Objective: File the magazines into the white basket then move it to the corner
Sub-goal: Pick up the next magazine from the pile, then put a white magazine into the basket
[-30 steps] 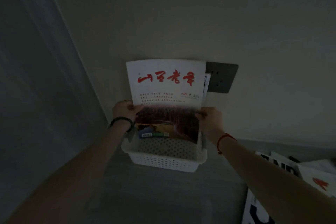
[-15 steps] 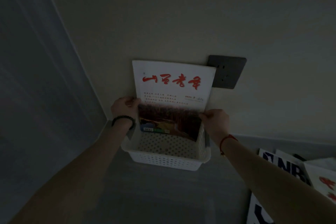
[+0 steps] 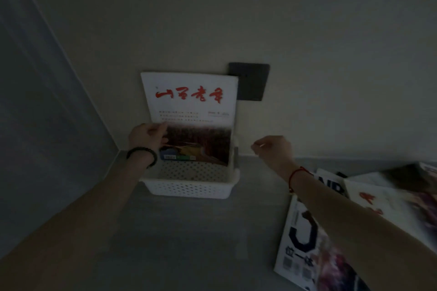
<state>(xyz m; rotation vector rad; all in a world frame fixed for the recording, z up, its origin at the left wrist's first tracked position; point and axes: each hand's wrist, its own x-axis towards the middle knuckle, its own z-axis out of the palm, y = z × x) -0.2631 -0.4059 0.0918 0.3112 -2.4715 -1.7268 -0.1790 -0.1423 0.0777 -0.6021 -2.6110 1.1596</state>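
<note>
A white perforated basket (image 3: 189, 188) sits on the grey floor against the wall, close to the room's corner. A white magazine with red brush lettering (image 3: 191, 106) stands upright in it, leaning on the wall. My left hand (image 3: 146, 136), with a dark bead bracelet on the wrist, holds the magazine's left edge. My right hand (image 3: 273, 147), a red string on its wrist, hovers to the right of the basket with fingers loosely curled and nothing in them. More magazines (image 3: 305, 243) lie on the floor at the lower right.
A dark wall socket plate (image 3: 251, 82) sits on the wall just behind the magazine's upper right corner. A blue-grey wall (image 3: 47, 125) closes the left side and meets the pale wall at the corner. The room is dim.
My right hand has let go of the magazine's right edge and drawn away to the right. The left hand stays on the magazine, which now stands in the basket.
</note>
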